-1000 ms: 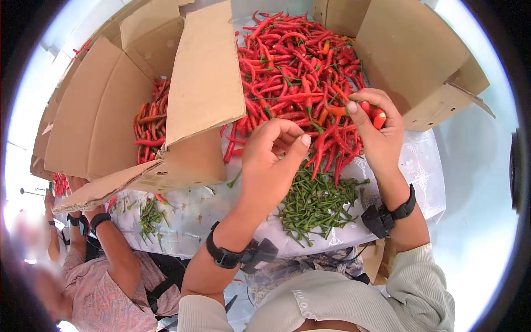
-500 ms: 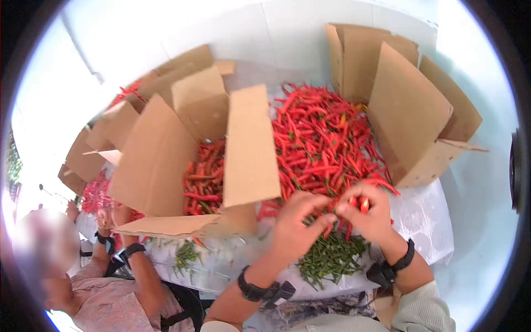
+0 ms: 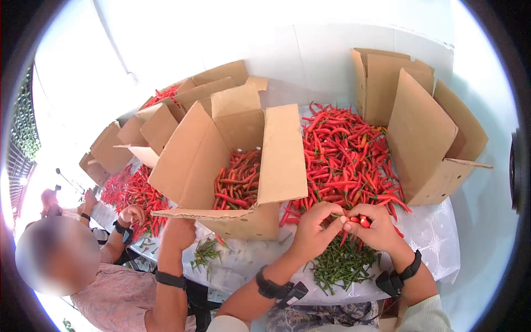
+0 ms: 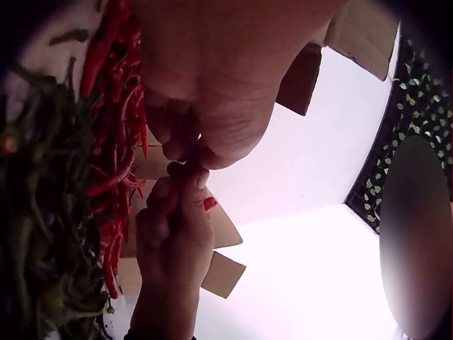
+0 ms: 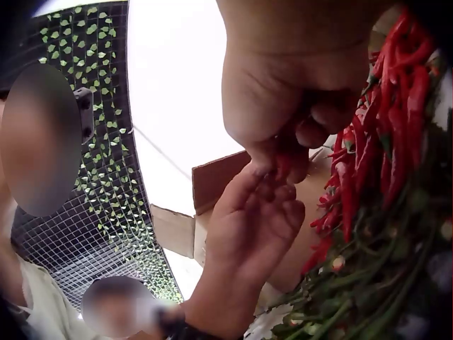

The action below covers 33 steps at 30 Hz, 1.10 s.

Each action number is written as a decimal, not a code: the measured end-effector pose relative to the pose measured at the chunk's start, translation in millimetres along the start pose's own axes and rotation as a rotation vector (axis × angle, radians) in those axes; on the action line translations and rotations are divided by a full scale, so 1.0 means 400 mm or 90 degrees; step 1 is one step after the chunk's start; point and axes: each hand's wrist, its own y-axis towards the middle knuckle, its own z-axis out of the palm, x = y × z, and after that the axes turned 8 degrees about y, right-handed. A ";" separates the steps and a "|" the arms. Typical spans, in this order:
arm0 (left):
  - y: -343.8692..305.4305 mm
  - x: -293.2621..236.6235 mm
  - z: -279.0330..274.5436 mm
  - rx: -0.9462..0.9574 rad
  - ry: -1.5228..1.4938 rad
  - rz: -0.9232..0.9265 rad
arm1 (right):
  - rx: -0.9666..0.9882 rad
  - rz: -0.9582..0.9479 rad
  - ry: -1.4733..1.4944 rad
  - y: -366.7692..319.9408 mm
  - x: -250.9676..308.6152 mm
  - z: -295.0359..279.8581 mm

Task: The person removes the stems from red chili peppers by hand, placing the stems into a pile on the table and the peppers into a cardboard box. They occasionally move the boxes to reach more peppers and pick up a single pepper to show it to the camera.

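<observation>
Over the front of a heap of red chillies [image 3: 343,149], both hands meet fingertip to fingertip. My right hand [image 3: 380,229] grips a few red chillies [image 3: 364,222], their ends poking out between its curled fingers. At their stem end, the thumb and forefinger of my left hand [image 3: 315,235] pinch a stem, mostly hidden by the fingertips. In the right wrist view a red chilli [image 5: 284,166] shows between the right fingers, against the left fingertips. Below the hands lies a pile of green chilli stems [image 3: 340,268].
An open cardboard box [image 3: 282,157] with darker red chillies [image 3: 238,180] inside stands left of the heap. Another open box [image 3: 420,133] stands right. At the left another person's hand [image 3: 133,214] is near more red chillies [image 3: 145,193]. A smaller stem pile [image 3: 206,252] lies nearby.
The hands, apart a second ago, have come together, the right bringing its chillies to the left fingertips. The head view has tilted up. The neighbouring person's arm has shifted.
</observation>
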 end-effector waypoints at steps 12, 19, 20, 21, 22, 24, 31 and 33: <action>0.005 0.006 -0.018 0.058 -0.333 -0.264 | 0.131 0.094 0.154 -0.003 0.041 -0.004; 0.001 0.031 -0.043 -0.026 -0.420 -0.220 | -0.138 -0.001 0.080 0.021 -0.032 -0.035; 0.006 0.011 -0.042 -0.027 -0.373 -0.193 | -0.194 -0.090 -0.055 0.025 -0.048 -0.033; 0.012 -0.002 -0.038 -0.025 -0.325 -0.153 | -0.245 -0.023 -0.015 0.025 -0.052 -0.023; 0.011 -0.003 -0.031 -0.025 -0.310 -0.145 | -0.244 -0.011 -0.074 0.024 -0.049 -0.022; 0.004 -0.006 -0.018 -0.023 -0.273 -0.128 | -0.243 0.011 -0.185 0.018 -0.040 -0.013; 0.006 -0.003 -0.013 -0.129 -0.237 -0.216 | -0.077 0.058 -0.366 0.021 -0.033 0.025; 0.003 0.020 -0.008 -0.141 -0.070 -0.173 | -0.094 0.028 -0.358 0.024 -0.039 0.021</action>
